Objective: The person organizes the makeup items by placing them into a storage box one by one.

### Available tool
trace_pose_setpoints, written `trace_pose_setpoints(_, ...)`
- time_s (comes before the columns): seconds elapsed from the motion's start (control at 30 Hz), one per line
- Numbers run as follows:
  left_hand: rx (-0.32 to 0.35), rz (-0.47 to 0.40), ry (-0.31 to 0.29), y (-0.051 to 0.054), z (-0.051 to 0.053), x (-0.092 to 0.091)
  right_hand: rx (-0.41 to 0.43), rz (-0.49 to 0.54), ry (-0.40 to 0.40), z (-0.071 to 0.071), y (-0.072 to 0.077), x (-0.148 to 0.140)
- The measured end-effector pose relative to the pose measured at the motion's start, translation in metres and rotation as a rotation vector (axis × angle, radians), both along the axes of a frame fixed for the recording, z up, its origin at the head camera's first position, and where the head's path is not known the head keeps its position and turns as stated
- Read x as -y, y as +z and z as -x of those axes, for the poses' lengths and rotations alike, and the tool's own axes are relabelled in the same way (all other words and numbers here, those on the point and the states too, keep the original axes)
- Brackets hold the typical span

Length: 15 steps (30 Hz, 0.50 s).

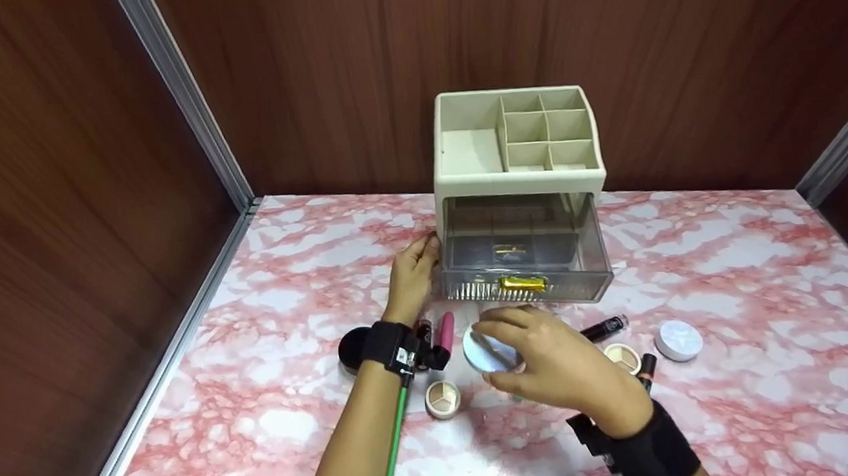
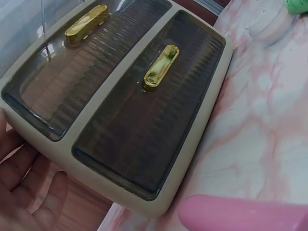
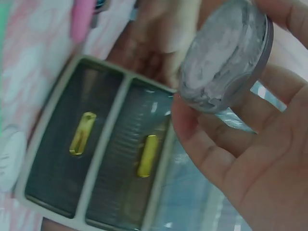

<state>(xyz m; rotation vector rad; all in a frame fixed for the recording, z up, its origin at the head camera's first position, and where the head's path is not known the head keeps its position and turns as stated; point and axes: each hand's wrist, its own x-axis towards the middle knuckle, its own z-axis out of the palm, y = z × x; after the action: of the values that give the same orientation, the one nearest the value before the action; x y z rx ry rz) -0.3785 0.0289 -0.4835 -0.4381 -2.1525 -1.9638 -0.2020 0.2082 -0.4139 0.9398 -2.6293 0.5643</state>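
My right hand [image 1: 548, 360] grips a round, pale, shiny compact [image 1: 486, 353] by its edge, in front of the pulled-out drawer. In the right wrist view the compact [image 3: 221, 62] is tilted between thumb and fingers. A cream makeup organizer [image 1: 521, 183] stands at the back, its clear top drawer [image 1: 577, 288] pulled out. Two lower drawers with gold handles [image 2: 161, 67] are closed in the left wrist view. My left hand [image 1: 412, 276] rests by the organizer's left side, fingers loosely bent and holding nothing.
Around the hands lie a pink tube [image 1: 446, 331], a black round case [image 1: 354, 347], two three-shade pots [image 1: 443, 399], a black tube [image 1: 606, 328], a dark lipstick tube [image 1: 648, 369] and a white round case [image 1: 678, 340]. Wooden panels [image 1: 354, 86] bound the marbled table [image 1: 280, 420].
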Motion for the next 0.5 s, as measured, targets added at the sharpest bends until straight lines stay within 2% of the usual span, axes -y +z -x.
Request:
trace_pose_setpoints(0.13,0.008,0.0,-0.004,0.003,-0.002,-0.001,0.001,0.017,0.046,-0.011,0.012,0.001)
trace_pose_setpoints(0.37,-0.013,0.018,0.004,0.035,-0.028,0.002,-0.012,0.081,0.045,-0.025,0.034,-0.006)
trace_pose_setpoints(0.5,-0.004,0.022,-0.01,0.037,-0.031,0.002,-0.102,0.179,0.046,-0.027,0.044,-0.015)
